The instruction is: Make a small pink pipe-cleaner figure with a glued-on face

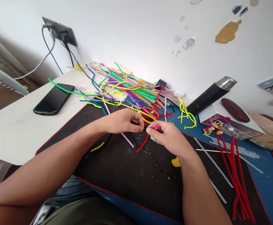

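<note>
My left hand is closed in a pinch on what looks like a thin dark strand, its fingertips almost meeting those of my right hand. Closed around a small pink-and-green piece, my right hand hides most of it. A red pipe cleaner slants down below the right fingertips; whether it joins the small piece I cannot tell. Under both hands a thin black strand trails over the black mat. A pale lilac pipe cleaner lies beneath the left hand.
Behind the hands is a heap of coloured pipe cleaners. A phone lies at left. To the right are a black thermos, a small colourful figure, red pipe cleaners, clear sticks and a yellow piece.
</note>
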{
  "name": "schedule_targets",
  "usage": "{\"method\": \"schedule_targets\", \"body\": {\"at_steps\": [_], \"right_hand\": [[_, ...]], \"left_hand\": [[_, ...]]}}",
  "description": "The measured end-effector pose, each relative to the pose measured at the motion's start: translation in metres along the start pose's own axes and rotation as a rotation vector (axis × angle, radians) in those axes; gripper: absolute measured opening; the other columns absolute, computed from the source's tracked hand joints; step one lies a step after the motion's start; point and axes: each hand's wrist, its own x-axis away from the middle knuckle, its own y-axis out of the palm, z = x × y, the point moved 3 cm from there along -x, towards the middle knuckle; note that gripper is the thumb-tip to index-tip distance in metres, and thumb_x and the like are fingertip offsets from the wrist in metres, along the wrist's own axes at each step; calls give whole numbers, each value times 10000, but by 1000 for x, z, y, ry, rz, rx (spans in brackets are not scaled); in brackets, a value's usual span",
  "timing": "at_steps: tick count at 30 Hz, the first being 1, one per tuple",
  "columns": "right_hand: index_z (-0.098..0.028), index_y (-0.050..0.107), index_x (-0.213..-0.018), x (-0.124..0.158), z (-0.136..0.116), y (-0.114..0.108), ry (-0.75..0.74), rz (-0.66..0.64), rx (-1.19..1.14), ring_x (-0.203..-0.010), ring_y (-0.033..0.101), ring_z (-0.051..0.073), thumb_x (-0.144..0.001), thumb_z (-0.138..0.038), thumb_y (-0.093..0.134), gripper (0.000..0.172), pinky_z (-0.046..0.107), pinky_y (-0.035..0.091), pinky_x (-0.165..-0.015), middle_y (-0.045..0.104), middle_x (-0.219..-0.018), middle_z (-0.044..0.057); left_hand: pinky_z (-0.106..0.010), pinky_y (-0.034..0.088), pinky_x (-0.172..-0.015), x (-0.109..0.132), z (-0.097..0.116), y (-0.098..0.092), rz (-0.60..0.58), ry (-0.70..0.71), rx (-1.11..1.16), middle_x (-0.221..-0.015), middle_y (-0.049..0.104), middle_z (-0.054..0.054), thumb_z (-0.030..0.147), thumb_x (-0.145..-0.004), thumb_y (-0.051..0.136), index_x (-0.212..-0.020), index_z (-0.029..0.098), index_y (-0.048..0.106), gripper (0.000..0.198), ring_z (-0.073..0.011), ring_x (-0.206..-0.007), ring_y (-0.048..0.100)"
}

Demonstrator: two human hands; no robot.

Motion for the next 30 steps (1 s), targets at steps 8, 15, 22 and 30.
{"method": "schedule_targets", "body": {"at_steps": [8,15,22,30], "right_hand": [[-207,640,-852,1,-4,1,-16,-3,-3,-575,390,116,-933,-450,653,257,253,313,-535,456,-689,-53],[-214,640,-852,2,-3,0,-17,8,-22,-558,388,122,-920,-464,654,259,256,312,-528,470,-684,-47],[-211,624,-860,1,-1,-1,-26,29,-47,-556,361,119,-936,-489,652,289,258,299,-528,435,-660,-60],[-224,603,-802,-3,-5,-1,-72,255,335,-618,533,168,-966,-420,603,255,285,333,-577,621,-709,-12]], "left_hand": [[-226,416,-637,0,2,-1,22,-4,-23,-733,697,37,273,-805,689,-805,182,736,102,-116,-651,569],[-232,438,-671,-1,3,-2,41,6,-54,-733,704,28,282,-798,691,-806,177,752,121,-127,-671,575],[-242,424,-653,0,-2,-5,46,-22,-48,-751,695,16,303,-817,688,-826,175,738,138,-130,-668,565],[-258,441,-694,1,-6,-22,327,-53,188,-769,686,1,351,-757,779,-805,163,694,213,-139,-712,593]]}}
